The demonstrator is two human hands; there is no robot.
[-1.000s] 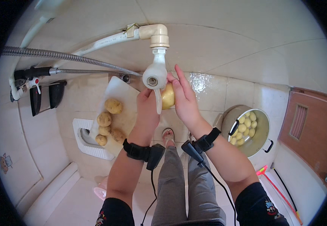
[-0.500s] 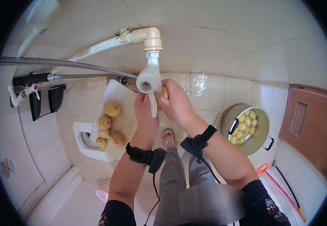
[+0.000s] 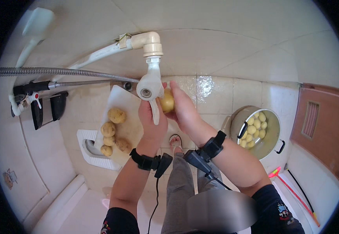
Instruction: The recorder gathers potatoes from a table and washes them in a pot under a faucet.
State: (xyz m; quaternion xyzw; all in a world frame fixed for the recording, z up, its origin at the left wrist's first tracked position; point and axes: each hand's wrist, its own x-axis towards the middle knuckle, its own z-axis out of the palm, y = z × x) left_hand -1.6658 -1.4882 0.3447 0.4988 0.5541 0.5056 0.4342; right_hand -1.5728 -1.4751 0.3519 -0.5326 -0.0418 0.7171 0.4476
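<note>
A yellow potato [image 3: 167, 101] sits between my two hands, just behind the lever of a white tap [image 3: 150, 84]. Its right side rests against my right hand [image 3: 184, 104], which curves round it. My left hand [image 3: 150, 119] cups it from the other side, with most of its fingers hidden by the tap. Several brownish, unpeeled-looking potatoes [image 3: 117, 115] lie on a pale board [image 3: 132, 125] to the left. On the right, a large metal pot [image 3: 273, 146] holds many paler yellow potatoes [image 3: 256, 124].
A white squat toilet [image 3: 84, 146] lies partly under the board. Metal hoses [image 3: 79, 73] run along the left wall, with a black shelf [image 3: 58, 106] below. Wet floor tiles [image 3: 205, 87] shine beyond my hands. A red-handled tool [image 3: 298, 199] leans at the lower right.
My right hand has opened out from a tighter grip, and more of the potato now shows between my hands. The potatoes on the board and in the pot stay put.
</note>
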